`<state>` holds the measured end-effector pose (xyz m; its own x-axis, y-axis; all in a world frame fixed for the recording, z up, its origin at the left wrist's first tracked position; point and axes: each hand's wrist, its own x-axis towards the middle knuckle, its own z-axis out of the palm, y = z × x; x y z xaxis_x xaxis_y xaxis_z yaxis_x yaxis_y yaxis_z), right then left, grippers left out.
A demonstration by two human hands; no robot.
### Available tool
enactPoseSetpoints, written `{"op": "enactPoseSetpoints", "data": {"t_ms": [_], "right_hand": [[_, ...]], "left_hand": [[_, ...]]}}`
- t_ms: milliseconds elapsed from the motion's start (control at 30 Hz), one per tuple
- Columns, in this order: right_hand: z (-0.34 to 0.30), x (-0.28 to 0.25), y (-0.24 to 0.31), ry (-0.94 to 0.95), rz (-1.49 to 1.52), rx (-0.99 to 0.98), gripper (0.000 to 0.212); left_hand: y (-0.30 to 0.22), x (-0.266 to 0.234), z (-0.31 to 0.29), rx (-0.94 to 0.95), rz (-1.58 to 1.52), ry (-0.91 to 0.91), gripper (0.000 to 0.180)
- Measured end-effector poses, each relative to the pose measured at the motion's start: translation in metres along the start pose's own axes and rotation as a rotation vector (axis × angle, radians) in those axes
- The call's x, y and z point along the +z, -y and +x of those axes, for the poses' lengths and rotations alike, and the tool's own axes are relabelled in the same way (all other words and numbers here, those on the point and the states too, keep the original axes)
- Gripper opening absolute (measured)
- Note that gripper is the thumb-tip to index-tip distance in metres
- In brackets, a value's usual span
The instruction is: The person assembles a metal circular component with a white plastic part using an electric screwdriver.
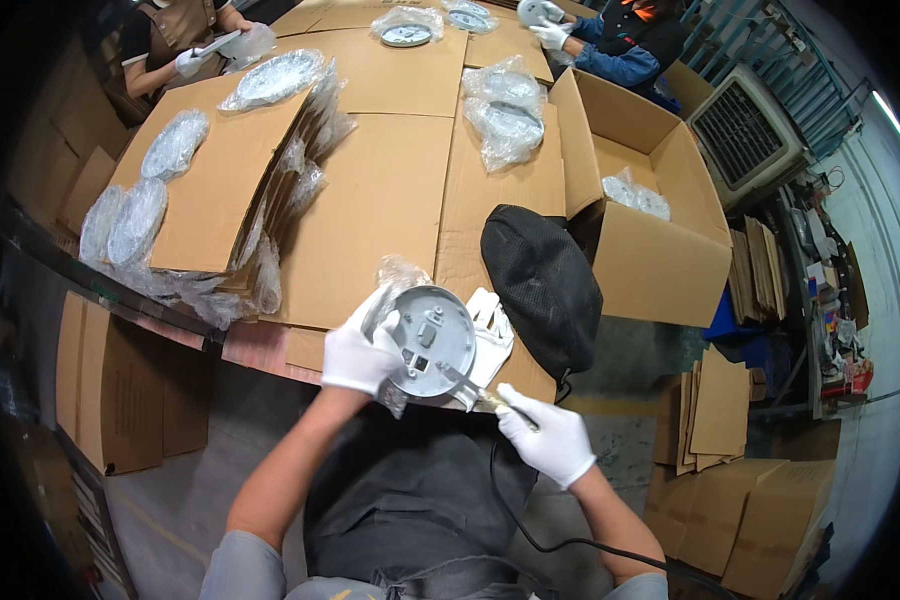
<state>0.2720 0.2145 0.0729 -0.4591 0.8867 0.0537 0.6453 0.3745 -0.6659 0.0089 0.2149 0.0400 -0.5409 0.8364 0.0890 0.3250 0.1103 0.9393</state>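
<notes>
My left hand [362, 350], in a white glove, grips the left rim of a round grey metal disc [450, 318] over the table's near edge. Its face is tilted up at me and shows small raised parts and cut-outs. Clear plastic wrap [400, 272] bunches behind its upper left rim. In my right hand [547, 437], also gloved, is a slim tool with a metal shaft [478, 391], its tip against or just over the disc's lower right. A black cord [515, 515] runs from beneath that hand; the tool's exact kind is unclear. White gloves [492, 330] lie behind the disc.
A black mesh bag [542, 285] lies right of the disc. Beyond stands an open carton [660, 250] holding wrapped discs [638, 195]. Cardboard sheets [210, 185] with wrapped discs between them are stacked at left. Two co-workers [185, 45] [625, 45] handle discs across the table.
</notes>
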Motion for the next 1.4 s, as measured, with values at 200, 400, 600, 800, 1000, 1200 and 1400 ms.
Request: {"op": "enactPoseSetpoints", "data": {"t_ms": [200,400,600,800,1000,1200,1400], "right_hand": [[0.032,-0.050,0.020,0.096,-0.432,-0.200,0.028],[0.058,-0.054,0.027,0.241,-0.514,-0.228,0.021],[0.070,-0.046,0.036,0.376,-0.567,-0.173,0.017],[0.058,-0.033,0.016,0.270,-0.429,-0.150,0.018],[0.037,-0.003,-0.012,0.095,-0.182,-0.110,0.026],[0.019,0.014,-0.024,-0.013,-0.008,0.000,0.028],[0.023,-0.010,-0.004,0.077,-0.071,0.059,0.030]], "left_hand": [[-0.043,-0.026,0.044,0.147,0.361,0.506,0.033],[-0.066,-0.013,0.063,0.187,0.533,0.645,0.036],[-0.074,-0.009,0.068,0.090,0.474,0.711,0.037],[-0.035,-0.013,0.081,-0.007,0.369,0.705,0.033],[-0.011,-0.012,0.083,-0.039,0.265,0.672,0.031],[-0.027,-0.010,0.044,-0.213,-0.052,0.332,0.035],[0.001,-0.001,0.013,0.143,0.057,0.061,0.047]]}}
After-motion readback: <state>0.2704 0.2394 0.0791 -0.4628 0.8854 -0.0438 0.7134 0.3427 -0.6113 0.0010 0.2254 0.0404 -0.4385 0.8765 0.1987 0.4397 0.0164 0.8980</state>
